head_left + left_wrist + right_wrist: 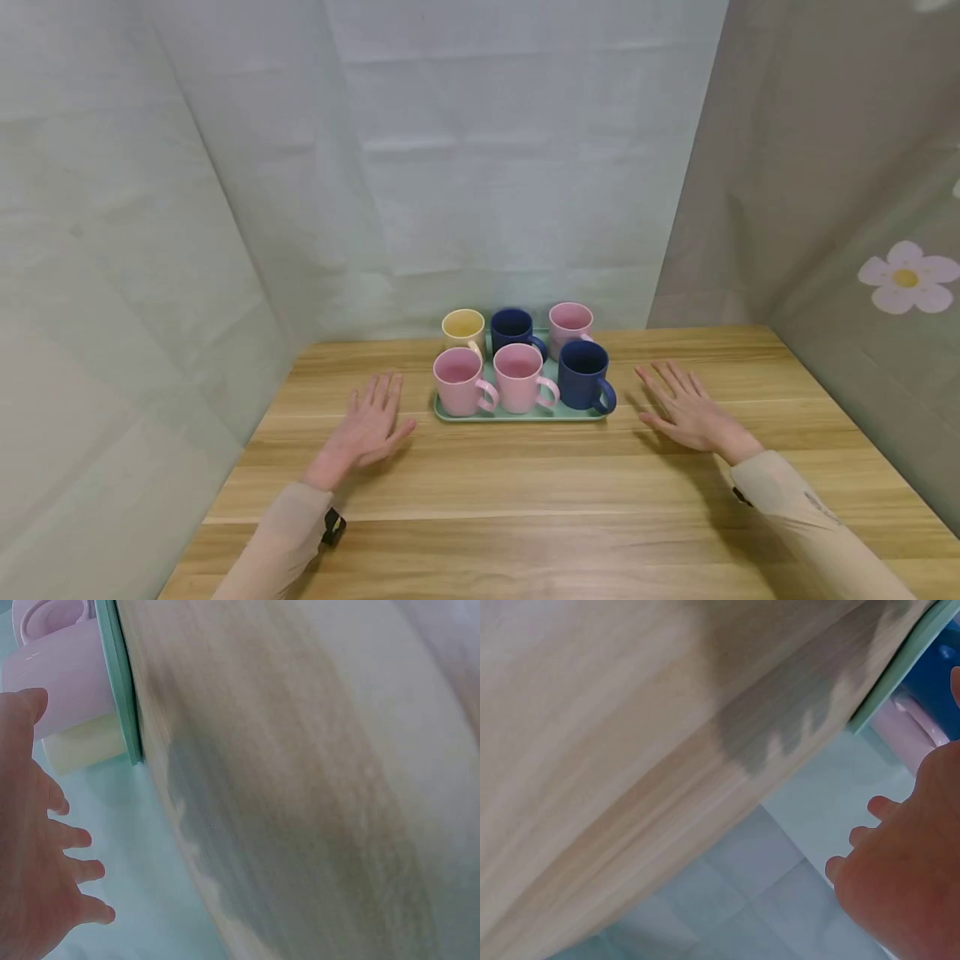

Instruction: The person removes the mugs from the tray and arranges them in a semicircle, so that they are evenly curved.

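Observation:
A green tray (525, 418) bears several mugs in two rows. Its front row has a pink mug (458, 392) at the left, a second pink mug (516, 387) in the middle and a dark blue mug (581, 383) at the right. Behind them stand a yellow mug (461, 329), another dark blue mug (512, 329) and a third pink mug (564, 329). My left hand (369, 423), fingers spread and palm down, is left of the tray and holds nothing. To the tray's right, my right hand (688, 412) is likewise spread, palm down, and apart from the mugs.
The wooden table (510, 517) carries the tray near its back edge. A pale cloth (480, 167) hangs behind it, and a grey cloth with flowers (810, 208) hangs along the right side. Both hands cast shadows on the tabletop.

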Tool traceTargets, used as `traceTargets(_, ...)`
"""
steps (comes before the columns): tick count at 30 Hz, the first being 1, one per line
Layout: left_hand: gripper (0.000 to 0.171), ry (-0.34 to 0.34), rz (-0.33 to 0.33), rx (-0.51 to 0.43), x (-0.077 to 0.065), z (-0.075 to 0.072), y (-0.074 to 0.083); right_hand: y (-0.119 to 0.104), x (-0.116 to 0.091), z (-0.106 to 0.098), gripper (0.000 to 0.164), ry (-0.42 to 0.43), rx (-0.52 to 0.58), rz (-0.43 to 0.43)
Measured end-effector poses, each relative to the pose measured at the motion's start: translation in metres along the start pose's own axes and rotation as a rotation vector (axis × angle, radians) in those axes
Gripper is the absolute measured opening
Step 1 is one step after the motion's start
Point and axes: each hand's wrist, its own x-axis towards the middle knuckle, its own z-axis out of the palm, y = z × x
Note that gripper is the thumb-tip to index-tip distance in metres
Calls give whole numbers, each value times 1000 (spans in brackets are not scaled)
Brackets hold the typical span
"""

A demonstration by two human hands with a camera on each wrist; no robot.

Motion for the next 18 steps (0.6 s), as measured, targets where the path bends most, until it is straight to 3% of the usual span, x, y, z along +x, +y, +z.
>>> traceTargets(11, 79, 22, 47, -1, 1, -1, 9, 0, -3, -7, 73, 93, 94, -40)
traceTargets(18, 79, 19, 46, -21, 2, -2, 9, -7, 3, -12, 75, 93, 185, -46)
